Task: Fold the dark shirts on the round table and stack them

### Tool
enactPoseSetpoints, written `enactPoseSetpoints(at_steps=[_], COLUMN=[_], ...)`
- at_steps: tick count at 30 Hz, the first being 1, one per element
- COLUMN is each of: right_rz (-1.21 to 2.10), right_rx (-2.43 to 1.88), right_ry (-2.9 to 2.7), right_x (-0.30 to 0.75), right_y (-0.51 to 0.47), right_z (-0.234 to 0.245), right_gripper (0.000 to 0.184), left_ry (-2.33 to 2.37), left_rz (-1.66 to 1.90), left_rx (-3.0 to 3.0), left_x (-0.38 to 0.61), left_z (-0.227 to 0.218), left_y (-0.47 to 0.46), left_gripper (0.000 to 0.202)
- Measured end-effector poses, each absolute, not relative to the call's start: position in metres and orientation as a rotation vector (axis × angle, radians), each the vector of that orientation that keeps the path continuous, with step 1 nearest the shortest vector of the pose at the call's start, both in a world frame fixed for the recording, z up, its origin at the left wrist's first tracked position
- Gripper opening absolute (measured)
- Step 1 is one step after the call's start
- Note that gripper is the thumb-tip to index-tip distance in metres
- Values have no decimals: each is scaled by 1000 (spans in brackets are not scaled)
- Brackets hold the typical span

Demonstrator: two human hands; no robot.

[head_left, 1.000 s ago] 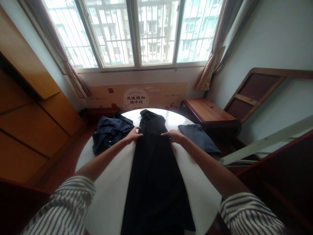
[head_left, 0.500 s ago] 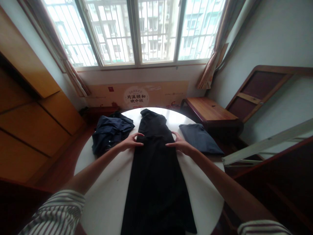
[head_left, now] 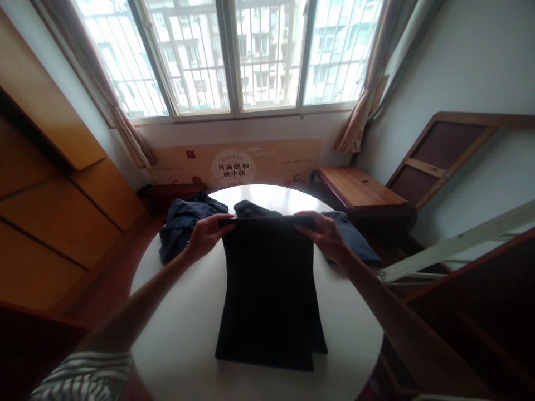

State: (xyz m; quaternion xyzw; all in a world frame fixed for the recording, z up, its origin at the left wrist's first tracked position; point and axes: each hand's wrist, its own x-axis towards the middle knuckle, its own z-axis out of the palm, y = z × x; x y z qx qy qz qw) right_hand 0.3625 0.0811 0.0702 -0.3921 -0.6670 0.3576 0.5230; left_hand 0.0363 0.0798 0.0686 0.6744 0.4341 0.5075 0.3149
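In the middle of the round white tabletop [head_left: 261, 195], a long black garment [head_left: 267, 295] lies doubled over into a tall rectangle, seen from the person's head. The person's left hand [head_left: 204, 236] and right hand [head_left: 326, 236] hold the far folded edge at its two ends, just above the tabletop's centre. On both hands the fingers [head_left: 219, 218] lie close together, pinching the black fabric against the thumbs. A dark, high-necked end of the garment lies flat just beyond that edge, on the tabletop. A striped sleeve [head_left: 83, 381] covers the left arm near the tabletop's near rim. At the tabletop's left side sits a rumpled navy shirt [head_left: 181, 231]; at its right side, a folded slate-blue cloth [head_left: 351, 236] lies partly behind the right hand. Past the far rim, a printed poster board [head_left: 234, 164] stands below a barred window [head_left: 234, 55] with curtains. A wooden bench [head_left: 359, 186] stands past the rim to the right, and orange wooden cabinet doors [head_left: 54, 223] rise to the left.
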Motion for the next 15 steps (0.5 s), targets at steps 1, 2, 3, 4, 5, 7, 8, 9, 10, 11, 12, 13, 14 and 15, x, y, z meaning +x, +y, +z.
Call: enactPoseSetpoints(at_steps=[1, 2, 3, 4, 5, 7, 8, 9, 10, 11, 12, 13, 14, 15], right_rz=[751, 661, 587, 527, 477, 400, 374, 364, 371, 395, 435, 482, 533, 587], right_rx=[-909, -882, -858, -836, -813, -757, -725, -696, -675, -663, -662, -669, -681, -697], right_ry=[-1611, -1613, -1607, -1597, -1583, -1550, -1530, -1509, -1486, -1464, -1444, -1426, -1409, -1397], right_x=[363, 364, 365, 366, 366, 366, 366, 365, 364, 363, 362, 361, 361, 360], right_y=[74, 65, 57, 48, 39, 21, 13, 5, -1, -5, -6, -4, 1, 10], right_z=[84, 98, 111, 123, 134, 154, 162, 170, 176, 182, 186, 188, 188, 185], right_gripper=[28, 26, 25, 25, 25, 25, 25, 24, 24, 24, 24, 24, 25, 26], left_ry=[1154, 1173, 1198, 1223, 1244, 1258, 1242, 1216, 1189, 1163, 1142, 1125, 1113, 1106], left_rz=[1409, 1481, 1551, 1619, 1683, 1773, 1805, 1820, 1820, 1808, 1787, 1756, 1719, 1675], left_rx=[1836, 1893, 1942, 1978, 1996, 1980, 1951, 1912, 1871, 1830, 1787, 1745, 1700, 1653], left_x=[37, 38, 38, 39, 40, 42, 42, 43, 43, 43, 43, 43, 43, 43], left_z=[84, 99, 114, 128, 141, 165, 175, 184, 193, 200, 206, 209, 210, 208], left_y=[71, 61, 51, 40, 29, 8, -2, -10, -16, -19, -18, -13, -4, 9], left_gripper=[40, 35, 32, 30, 29, 30, 31, 32, 33, 34, 35, 37, 40, 42])
